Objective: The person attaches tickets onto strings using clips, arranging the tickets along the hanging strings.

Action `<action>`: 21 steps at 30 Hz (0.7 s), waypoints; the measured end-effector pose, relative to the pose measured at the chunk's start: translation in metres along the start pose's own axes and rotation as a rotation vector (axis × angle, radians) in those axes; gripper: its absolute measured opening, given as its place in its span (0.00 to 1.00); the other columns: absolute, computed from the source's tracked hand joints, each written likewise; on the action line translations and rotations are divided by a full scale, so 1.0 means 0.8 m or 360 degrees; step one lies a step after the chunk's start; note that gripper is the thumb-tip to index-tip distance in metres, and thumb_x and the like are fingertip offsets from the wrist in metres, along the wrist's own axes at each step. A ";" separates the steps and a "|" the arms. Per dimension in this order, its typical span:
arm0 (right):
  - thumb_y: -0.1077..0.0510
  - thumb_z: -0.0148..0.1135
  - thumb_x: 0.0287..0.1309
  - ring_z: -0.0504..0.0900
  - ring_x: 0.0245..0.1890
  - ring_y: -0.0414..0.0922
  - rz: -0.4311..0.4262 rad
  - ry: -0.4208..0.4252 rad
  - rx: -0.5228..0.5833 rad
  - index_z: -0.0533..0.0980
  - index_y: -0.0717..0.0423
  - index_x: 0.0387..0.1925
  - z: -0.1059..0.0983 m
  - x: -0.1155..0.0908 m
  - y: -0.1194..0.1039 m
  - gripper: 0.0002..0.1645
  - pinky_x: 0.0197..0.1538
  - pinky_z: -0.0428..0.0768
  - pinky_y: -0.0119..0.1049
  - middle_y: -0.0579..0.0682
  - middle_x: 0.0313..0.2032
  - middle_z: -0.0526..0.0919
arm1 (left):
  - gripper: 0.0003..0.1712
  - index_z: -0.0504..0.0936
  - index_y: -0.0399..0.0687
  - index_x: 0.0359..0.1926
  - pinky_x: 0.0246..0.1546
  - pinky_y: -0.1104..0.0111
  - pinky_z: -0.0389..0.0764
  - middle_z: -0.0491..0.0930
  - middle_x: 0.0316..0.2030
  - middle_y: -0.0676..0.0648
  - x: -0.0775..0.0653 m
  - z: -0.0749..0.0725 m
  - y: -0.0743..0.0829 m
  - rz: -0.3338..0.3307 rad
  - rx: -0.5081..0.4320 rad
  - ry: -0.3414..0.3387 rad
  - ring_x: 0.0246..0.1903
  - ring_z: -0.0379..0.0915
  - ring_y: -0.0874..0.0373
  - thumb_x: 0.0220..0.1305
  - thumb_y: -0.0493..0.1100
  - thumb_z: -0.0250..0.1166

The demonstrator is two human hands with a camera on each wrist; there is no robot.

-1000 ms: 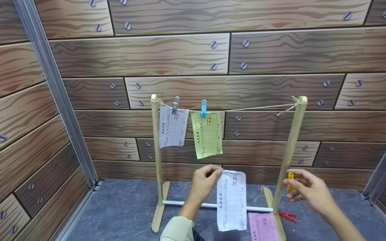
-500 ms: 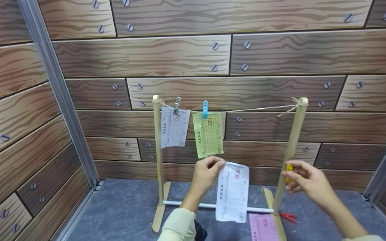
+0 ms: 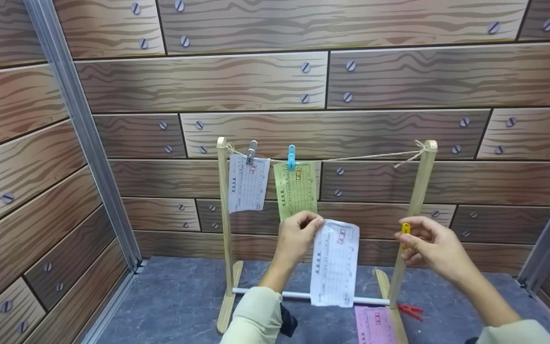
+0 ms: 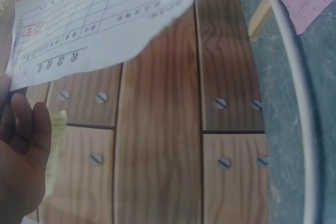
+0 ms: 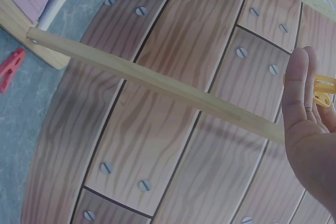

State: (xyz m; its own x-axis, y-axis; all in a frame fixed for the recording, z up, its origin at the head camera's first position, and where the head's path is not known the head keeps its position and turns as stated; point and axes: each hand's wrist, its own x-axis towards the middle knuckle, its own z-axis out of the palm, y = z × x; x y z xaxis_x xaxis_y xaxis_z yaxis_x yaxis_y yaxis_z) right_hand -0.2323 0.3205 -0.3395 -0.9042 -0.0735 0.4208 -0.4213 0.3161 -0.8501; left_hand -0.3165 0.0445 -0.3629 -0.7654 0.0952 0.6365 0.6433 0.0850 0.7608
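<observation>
My left hand (image 3: 295, 239) pinches a white printed slip (image 3: 335, 265) by its upper left corner, and the slip hangs below the string (image 3: 370, 155). In the left wrist view the same slip (image 4: 100, 22) spreads out beyond the fingers. My right hand (image 3: 435, 243) holds a yellow clothespin (image 3: 405, 234) between thumb and fingers, in front of the right post (image 3: 418, 200). On the string's left half, a grey clothespin (image 3: 251, 152) carries another white slip (image 3: 248, 184). Beside it a blue clothespin (image 3: 291, 156) carries a green slip (image 3: 296, 186), its lower end hidden by my left hand.
A pink slip (image 3: 375, 325) lies by the right foot of the wooden stand, with a red clothespin (image 3: 410, 312) on the grey tabletop (image 3: 170, 296) nearby. A white rod (image 3: 296, 295) joins the posts low down. Wood-patterned walls (image 3: 256, 81) enclose the back and sides.
Both hands have risen, the left with the white slip and the right with the yellow clothespin. The left hand now overlaps the green slip's lower end. The right has moved slightly left.
</observation>
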 end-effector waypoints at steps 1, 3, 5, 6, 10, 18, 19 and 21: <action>0.61 0.60 0.61 0.82 0.24 0.53 -0.0020 0.0000 -0.0008 0.69 0.65 0.52 0.000 0.001 -0.002 0.20 0.27 0.81 0.48 0.56 0.36 0.82 | 0.04 0.84 0.45 0.28 0.22 0.72 0.71 0.77 0.22 0.55 0.002 0.001 0.002 0.0008 0.0001 0.0001 0.21 0.69 0.64 0.59 0.39 0.67; 0.62 0.59 0.62 0.82 0.24 0.53 -0.0057 0.0000 -0.0016 0.69 0.67 0.52 0.001 0.004 -0.005 0.20 0.27 0.81 0.47 0.56 0.36 0.82 | 0.04 0.83 0.45 0.28 0.22 0.72 0.71 0.77 0.22 0.55 0.006 0.001 0.007 0.0018 0.0008 0.0000 0.21 0.68 0.64 0.59 0.38 0.66; 0.63 0.58 0.62 0.82 0.24 0.53 -0.0087 -0.0003 -0.0010 0.69 0.68 0.52 0.001 0.007 -0.009 0.19 0.27 0.81 0.47 0.56 0.36 0.82 | 0.04 0.83 0.46 0.27 0.22 0.72 0.71 0.76 0.21 0.55 0.010 0.002 0.012 0.0018 0.0008 0.0002 0.20 0.68 0.64 0.59 0.38 0.66; 0.63 0.58 0.62 0.82 0.23 0.53 -0.0097 -0.0004 -0.0006 0.69 0.68 0.53 0.001 0.008 -0.010 0.19 0.27 0.81 0.46 0.56 0.36 0.82 | 0.04 0.83 0.47 0.27 0.22 0.72 0.70 0.76 0.21 0.55 0.012 0.003 0.014 0.0017 0.0007 0.0002 0.20 0.68 0.64 0.60 0.38 0.66; 0.64 0.58 0.62 0.82 0.23 0.53 -0.0127 -0.0001 -0.0012 0.69 0.68 0.53 0.001 0.012 -0.017 0.19 0.27 0.81 0.45 0.56 0.36 0.83 | 0.05 0.82 0.49 0.28 0.21 0.72 0.70 0.76 0.21 0.55 0.017 0.004 0.020 0.0014 -0.0007 0.0006 0.20 0.68 0.63 0.60 0.39 0.66; 0.63 0.57 0.63 0.82 0.24 0.53 -0.0166 -0.0022 -0.0060 0.69 0.67 0.54 0.001 0.018 -0.028 0.20 0.26 0.81 0.46 0.57 0.37 0.82 | 0.05 0.81 0.46 0.28 0.21 0.72 0.70 0.74 0.20 0.56 0.033 0.007 0.032 0.0125 0.0038 0.0106 0.20 0.67 0.64 0.60 0.39 0.66; 0.63 0.57 0.63 0.82 0.24 0.53 -0.0170 -0.0026 -0.0066 0.69 0.67 0.54 0.000 0.019 -0.029 0.19 0.26 0.81 0.46 0.57 0.37 0.82 | 0.05 0.81 0.46 0.28 0.21 0.72 0.70 0.74 0.20 0.56 0.036 0.008 0.034 0.0146 0.0041 0.0126 0.20 0.67 0.64 0.60 0.39 0.66; 0.62 0.57 0.63 0.82 0.24 0.53 -0.0176 -0.0030 -0.0079 0.68 0.66 0.54 0.000 0.020 -0.031 0.19 0.26 0.81 0.46 0.57 0.37 0.82 | 0.04 0.81 0.46 0.28 0.20 0.71 0.70 0.74 0.20 0.56 0.041 0.009 0.039 0.0183 0.0059 0.0169 0.20 0.67 0.64 0.60 0.40 0.66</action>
State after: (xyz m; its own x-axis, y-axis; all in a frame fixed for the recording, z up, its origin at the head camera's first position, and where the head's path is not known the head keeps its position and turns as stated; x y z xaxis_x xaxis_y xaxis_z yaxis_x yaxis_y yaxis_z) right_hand -0.2361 0.3118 -0.3121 -0.8538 -0.1280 0.5046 -0.5148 0.3517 -0.7818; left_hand -0.3214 0.0577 -0.3195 -0.6829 0.0009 0.7305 0.7257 0.1161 0.6782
